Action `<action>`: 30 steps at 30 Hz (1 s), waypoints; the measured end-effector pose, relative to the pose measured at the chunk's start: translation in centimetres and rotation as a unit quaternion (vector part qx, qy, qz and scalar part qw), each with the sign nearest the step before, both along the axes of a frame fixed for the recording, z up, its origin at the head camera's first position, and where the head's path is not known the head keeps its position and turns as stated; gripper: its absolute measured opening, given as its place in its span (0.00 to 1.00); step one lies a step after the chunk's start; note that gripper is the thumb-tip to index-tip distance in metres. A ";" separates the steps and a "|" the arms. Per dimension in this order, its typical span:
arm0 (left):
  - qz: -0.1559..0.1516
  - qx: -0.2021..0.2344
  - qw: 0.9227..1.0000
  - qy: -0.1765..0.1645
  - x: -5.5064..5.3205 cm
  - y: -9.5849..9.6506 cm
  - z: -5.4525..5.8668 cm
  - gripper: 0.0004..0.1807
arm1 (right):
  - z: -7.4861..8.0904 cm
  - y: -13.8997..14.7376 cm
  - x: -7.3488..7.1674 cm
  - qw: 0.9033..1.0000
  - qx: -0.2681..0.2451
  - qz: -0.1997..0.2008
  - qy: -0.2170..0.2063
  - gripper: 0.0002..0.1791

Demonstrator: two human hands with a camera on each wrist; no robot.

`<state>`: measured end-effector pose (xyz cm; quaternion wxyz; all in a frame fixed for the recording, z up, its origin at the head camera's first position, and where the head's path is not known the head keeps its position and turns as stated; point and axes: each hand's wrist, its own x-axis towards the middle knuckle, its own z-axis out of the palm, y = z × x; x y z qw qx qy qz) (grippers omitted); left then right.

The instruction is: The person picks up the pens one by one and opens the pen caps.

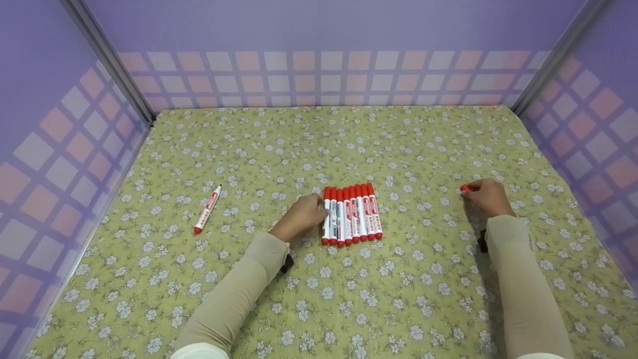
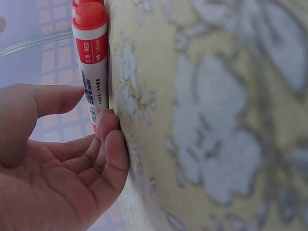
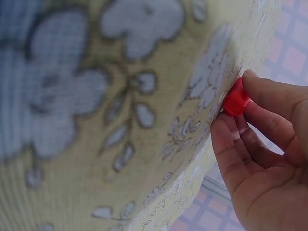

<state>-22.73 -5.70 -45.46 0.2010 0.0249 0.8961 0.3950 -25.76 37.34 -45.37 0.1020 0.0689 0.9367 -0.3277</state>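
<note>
A row of several red-capped white markers [image 1: 351, 214] lies side by side on the cloth, caps pointing to the far side. At the row's left end my left hand [image 1: 304, 214] has its thumb and curled fingertips on the outermost marker [image 2: 91, 67]; its lower part is hidden by fingers in the left wrist view. Far to the right, my right hand [image 1: 489, 195] pinches a red marker cap [image 3: 236, 98] between thumb and fingers, close at the cloth. An uncapped marker [image 1: 207, 209] lies apart on the left, its dark tip pointing away.
A yellow-green flowered cloth [image 1: 349, 144] covers the table. Purple panels [image 1: 319, 30] with pink and white squares enclose it at the back and both sides, joined by grey metal posts [image 1: 112, 60] at the corners.
</note>
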 end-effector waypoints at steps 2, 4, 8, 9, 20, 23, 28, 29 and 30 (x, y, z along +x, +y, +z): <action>0.000 -0.006 1.000 0.001 -0.1 0.1 0.0 0.22 | 0.0 0.0 0.0 1.000 0.001 0.001 -0.001 0.26; 0.001 -0.012 1.000 0.000 -0.2 0.1 0.0 0.22 | 0.0 0.1 -0.1 1.000 0.002 0.002 -0.001 0.27; 0.002 -0.020 1.000 0.005 -0.5 0.2 0.0 0.21 | 0.0 0.2 0.0 1.000 0.013 0.013 0.015 0.27; 0.002 -0.022 1.000 0.008 -0.6 0.2 0.0 0.21 | 0.0 0.2 0.0 1.000 0.016 0.016 0.021 0.26; 0.015 -0.012 1.000 -0.002 -1.0 0.1 0.1 0.17 | 0.3 0.2 0.2 0.999 0.019 0.020 0.020 0.31; 0.016 -0.009 1.000 0.001 -0.9 0.2 0.2 0.16 | 0.4 0.2 0.1 1.000 0.018 0.018 0.016 0.33; 0.013 -0.003 1.000 0.007 -0.8 0.2 0.3 0.16 | 0.3 0.3 0.1 1.000 0.017 0.021 0.011 0.35; 0.011 -0.002 1.000 0.010 -0.7 0.3 0.3 0.16 | 0.3 0.2 0.1 1.000 0.017 0.022 0.009 0.35; 0.010 0.001 1.000 0.012 -0.7 0.3 0.3 0.16 | 0.3 0.3 0.1 1.000 0.016 0.022 0.007 0.35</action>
